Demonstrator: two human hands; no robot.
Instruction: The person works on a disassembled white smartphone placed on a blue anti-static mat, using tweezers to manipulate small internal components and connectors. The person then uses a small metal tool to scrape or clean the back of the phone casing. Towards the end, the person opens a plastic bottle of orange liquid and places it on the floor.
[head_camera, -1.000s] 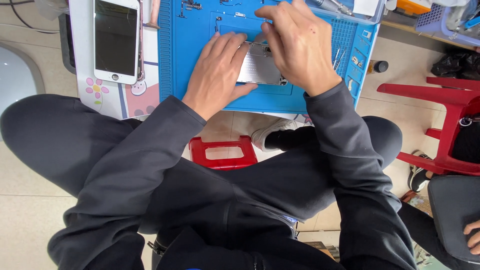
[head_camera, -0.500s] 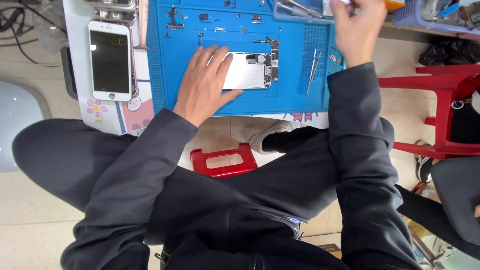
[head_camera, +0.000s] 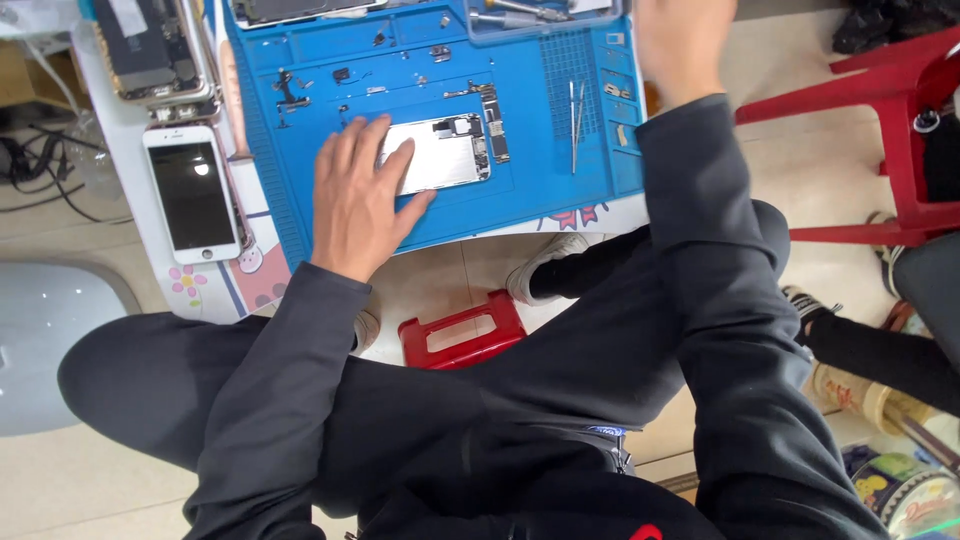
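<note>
The left hand (head_camera: 358, 195) lies flat, palm down, fingers spread wide, with the fingertips resting on the left part of the opened silver phone chassis (head_camera: 440, 153). The hand grips nothing; it presses the chassis against the blue silicone repair mat (head_camera: 540, 195). The chassis lies near the centre of the mat, long side across, with its circuit board exposed at the right end.

The right hand (head_camera: 685, 40) is raised over the mat's upper right corner, well apart from the chassis. It is blurred and partly cut off by the frame edge, so the finger state cannot be told.

A pair of thin metal tweezers (head_camera: 576, 120) lies upright on the mat, right of the chassis. Small screws and loose parts (head_camera: 345, 78) are scattered above it.

Left of the mat, a white-fronted phone with a dark screen (head_camera: 193, 192) lies face up on the white table (head_camera: 160, 270). A red plastic stool (head_camera: 462, 330) stands below the table edge, between the legs.
</note>
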